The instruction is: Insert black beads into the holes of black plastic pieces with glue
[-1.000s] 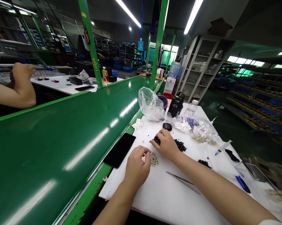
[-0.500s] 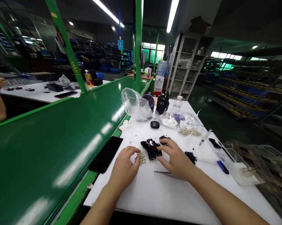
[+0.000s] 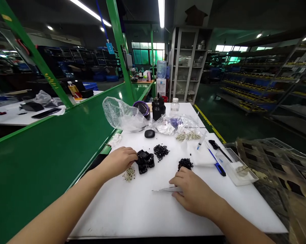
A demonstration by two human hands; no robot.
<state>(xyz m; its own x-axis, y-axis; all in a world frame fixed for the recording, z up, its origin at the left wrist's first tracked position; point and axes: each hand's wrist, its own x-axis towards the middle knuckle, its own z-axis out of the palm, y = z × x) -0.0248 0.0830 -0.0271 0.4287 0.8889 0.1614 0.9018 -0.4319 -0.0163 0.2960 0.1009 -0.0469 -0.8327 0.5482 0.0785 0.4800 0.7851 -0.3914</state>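
Note:
My left hand (image 3: 120, 160) has its fingers closed at the left edge of a glossy black moulded part (image 3: 145, 162) lying on the white table (image 3: 132, 210). Just below that hand is a small pile of pale and dark bits (image 3: 129, 174). My right hand (image 3: 193, 190) has thumb and fingers around the rear of thin metal tweezers (image 3: 164, 189), whose tips point left, low over the table. Small black pieces form one pile (image 3: 161, 151) right of the part and another pile (image 3: 185, 164) beyond my right hand.
A black oval case (image 3: 149, 134), plastic bags (image 3: 127, 117), a black bottle (image 3: 158, 107) and a clear jar (image 3: 175, 105) stand toward the back. At right lie a syringe (image 3: 201, 141), a blue-handled tool (image 3: 220, 169) and a clear tray (image 3: 238, 171). A green conveyor (image 3: 41, 162) runs along the left.
The view has swung right. My left hand has moved from the pale bits onto the black part. My right hand has left the part and closed around the tweezers, which have turned slightly.

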